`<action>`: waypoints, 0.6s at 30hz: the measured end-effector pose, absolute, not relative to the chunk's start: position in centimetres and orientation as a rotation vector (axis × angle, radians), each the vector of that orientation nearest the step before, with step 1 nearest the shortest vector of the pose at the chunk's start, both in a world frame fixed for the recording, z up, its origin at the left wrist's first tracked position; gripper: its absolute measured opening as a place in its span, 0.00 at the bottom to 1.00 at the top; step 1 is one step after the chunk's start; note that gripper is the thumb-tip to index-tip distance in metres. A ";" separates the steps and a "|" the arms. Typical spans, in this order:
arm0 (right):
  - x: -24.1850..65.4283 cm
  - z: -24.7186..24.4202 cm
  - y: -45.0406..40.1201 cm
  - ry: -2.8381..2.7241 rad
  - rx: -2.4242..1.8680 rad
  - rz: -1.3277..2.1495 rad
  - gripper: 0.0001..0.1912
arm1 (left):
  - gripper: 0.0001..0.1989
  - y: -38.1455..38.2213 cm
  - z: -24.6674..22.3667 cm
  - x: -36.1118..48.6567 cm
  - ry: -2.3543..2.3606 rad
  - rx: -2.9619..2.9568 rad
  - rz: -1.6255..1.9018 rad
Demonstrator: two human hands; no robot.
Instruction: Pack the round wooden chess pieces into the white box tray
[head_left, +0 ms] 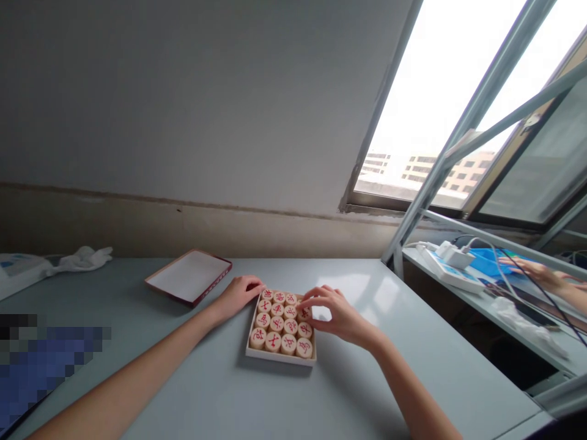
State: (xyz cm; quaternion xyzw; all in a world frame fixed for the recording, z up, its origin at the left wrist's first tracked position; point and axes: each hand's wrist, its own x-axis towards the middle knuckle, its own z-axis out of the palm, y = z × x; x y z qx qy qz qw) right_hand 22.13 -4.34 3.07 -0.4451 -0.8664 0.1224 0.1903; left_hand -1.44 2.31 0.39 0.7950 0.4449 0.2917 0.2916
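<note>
A shallow white box (280, 358) sits on the grey desk, filled with rows of round wooden Chinese chess pieces (276, 324) marked with red characters. My left hand (236, 297) is at the box's far left corner, its fingertips against the edge. From the right side, my right hand (337, 311) reaches over the box, with thumb and index finger around a chess piece (304, 313) in the right column. That piece is partly hidden by the fingers; whether it is lifted, I cannot tell. The box lid (190, 275), dark red outside, lies inside-up to the left.
Behind the desk (202, 385) stands a wall, with a window at the right. A metal frame (413, 226) rises at the desk's right edge. Beyond it, another person's hands (536, 275) are near a second desk with cables and a power strip (452, 269). White tissue (85, 260) lies far left.
</note>
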 end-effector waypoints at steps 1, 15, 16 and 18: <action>22.2 3.0 -4.3 -2.417 -1.257 0.335 0.10 | 0.16 2.3 0.5 -1.4 1.198 2.128 0.769; 25.5 3.1 -3.2 -2.207 -1.591 0.152 0.14 | 0.16 2.4 0.2 -1.4 1.207 2.149 0.780; 25.1 3.3 -3.4 -2.215 -1.532 0.239 0.14 | 0.16 2.4 0.3 -1.4 1.209 2.152 0.778; 24.0 4.0 -4.1 -2.265 -1.367 0.426 0.13 | 0.16 2.3 0.3 -1.4 1.212 2.154 0.772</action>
